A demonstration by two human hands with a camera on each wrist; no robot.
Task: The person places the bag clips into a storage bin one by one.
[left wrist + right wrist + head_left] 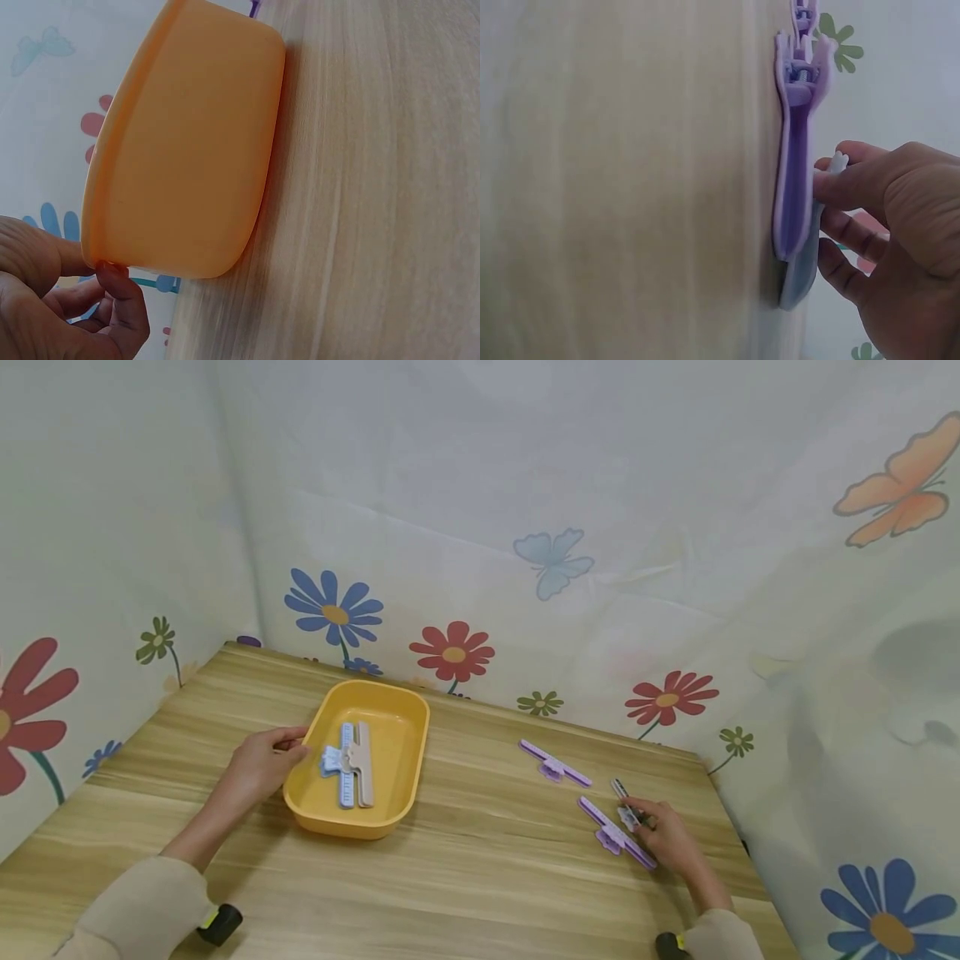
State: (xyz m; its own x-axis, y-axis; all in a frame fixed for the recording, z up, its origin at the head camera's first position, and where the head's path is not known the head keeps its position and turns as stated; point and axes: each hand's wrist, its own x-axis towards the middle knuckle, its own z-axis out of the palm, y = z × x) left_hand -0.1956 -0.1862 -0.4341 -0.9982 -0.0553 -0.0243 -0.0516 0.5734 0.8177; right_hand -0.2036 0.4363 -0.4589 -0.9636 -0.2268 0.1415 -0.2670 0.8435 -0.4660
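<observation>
With thumb and fingers, my left hand (262, 768) pinches the left rim of a yellow plastic tray (408, 777). In the tray lie a blue sealing clip (347, 789) and a grey sealing clip (365, 768), side by side and overlapping at their handles. Over on the right, my right hand (667, 837) pinches a pale grey-blue sealing clip (802, 274) by its handle; fingers hide part of it. Just beside that clip, a purple sealing clip (615, 832) lies on the table. A second purple sealing clip (553, 762) rests farther back.
The wood-grain table (480, 885) meets a flowered backdrop (465, 568) along its back and sides. Between the tray and the purple clips runs a stretch of bare tabletop. A small purple object (249, 642) shows at the far left corner.
</observation>
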